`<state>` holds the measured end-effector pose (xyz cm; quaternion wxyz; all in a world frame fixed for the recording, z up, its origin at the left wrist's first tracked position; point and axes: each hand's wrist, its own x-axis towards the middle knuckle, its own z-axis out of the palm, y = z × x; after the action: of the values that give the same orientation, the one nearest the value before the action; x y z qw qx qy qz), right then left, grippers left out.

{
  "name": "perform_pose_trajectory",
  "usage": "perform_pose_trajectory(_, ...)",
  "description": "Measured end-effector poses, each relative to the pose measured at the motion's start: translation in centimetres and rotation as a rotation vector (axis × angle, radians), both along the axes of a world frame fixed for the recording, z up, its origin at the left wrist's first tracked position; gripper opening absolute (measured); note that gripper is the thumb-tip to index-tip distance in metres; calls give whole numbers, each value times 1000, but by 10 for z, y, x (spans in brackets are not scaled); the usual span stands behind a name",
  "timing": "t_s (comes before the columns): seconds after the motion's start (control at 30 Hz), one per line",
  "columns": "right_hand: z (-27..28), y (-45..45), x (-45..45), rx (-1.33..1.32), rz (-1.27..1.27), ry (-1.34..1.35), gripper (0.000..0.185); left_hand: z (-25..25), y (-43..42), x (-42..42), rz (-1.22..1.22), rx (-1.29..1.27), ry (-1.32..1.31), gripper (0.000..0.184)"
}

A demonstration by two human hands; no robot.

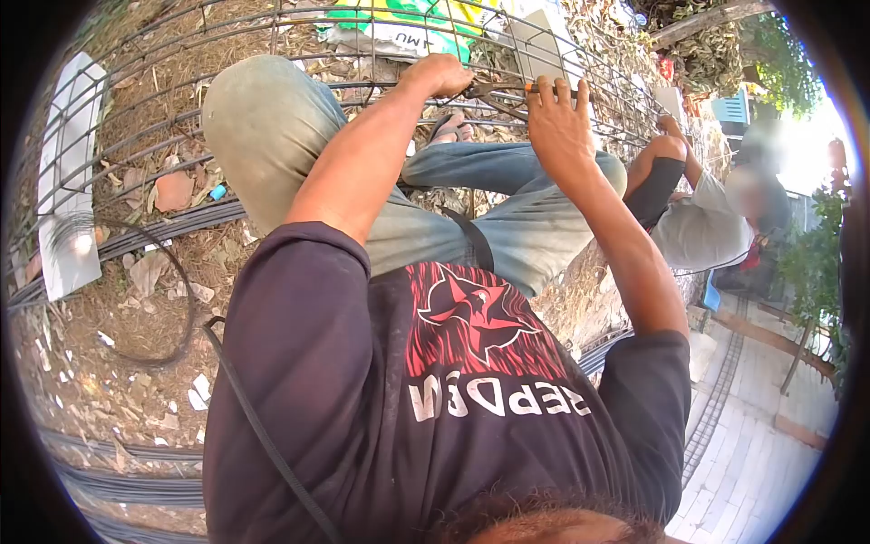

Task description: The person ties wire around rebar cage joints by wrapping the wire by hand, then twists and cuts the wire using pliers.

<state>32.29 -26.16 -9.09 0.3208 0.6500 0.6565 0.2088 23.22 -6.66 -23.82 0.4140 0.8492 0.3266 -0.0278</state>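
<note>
My left hand [439, 74] is closed at a crossing of the dark steel bar cage [362, 85]; what its fingers hold is hidden. Just right of it, the jaws of a pair of pincers [494, 92] with an orange-tipped handle lie near the bars. My right hand [559, 118] is over the pincers' handles, fingers bent across them. Beneath the bars beyond my hands is a green, yellow and white sack [408, 36].
Another person [702, 222] crouches at the right, one hand on the cage. A white board [72, 181] lies left, near looped wire [186, 308] and long bars [181, 222]. A brick piece [174, 191] and rubble cover the ground. A blue crate [730, 108] stands upper right.
</note>
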Motion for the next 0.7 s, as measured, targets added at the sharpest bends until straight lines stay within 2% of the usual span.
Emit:
perform_pose_trajectory(0.03, 5, 1, -1, -58, -20, 27, 41, 5, -1, -3, -9, -2, 0, 58)
perform_pose_trajectory(0.13, 13, 0, 0, -35, 124, -24, 28, -13, -3, -2, 65, 46, -178, 67)
perform_pose_trajectory(0.23, 15, 2, -2, -51, -26, 179, 23, -24, 2, 6, 15, 84, -184, 71)
perform_pose_trajectory(0.33, 6, -3, -4, -79, -191, 543, 23, -24, -1, 5, 51, 120, -190, 75)
perform_pose_trajectory(0.43, -22, -23, -19, -11, -783, 1370, 28, -7, 3, -1, 84, -188, -92, 79)
perform_pose_trajectory(0.47, -44, -33, -32, 126, -788, 1411, 26, 0, 0, -2, 93, -139, -66, 77)
perform_pose_trajectory(0.57, -114, -46, -72, 466, -723, 1433, 25, -21, 9, 10, 3, -99, -49, 66)
perform_pose_trajectory(0.6, -146, -49, -71, 554, -636, 1378, 25, -18, 5, 7, 1, 36, -75, 59)
perform_pose_trajectory(0.63, -141, -48, -76, 577, -579, 1304, 28, -26, 9, 11, -33, 149, -95, 58)
perform_pose_trajectory(0.7, -122, -49, -70, 464, -617, 1255, 39, -46, 9, 16, -123, 358, -140, 57)
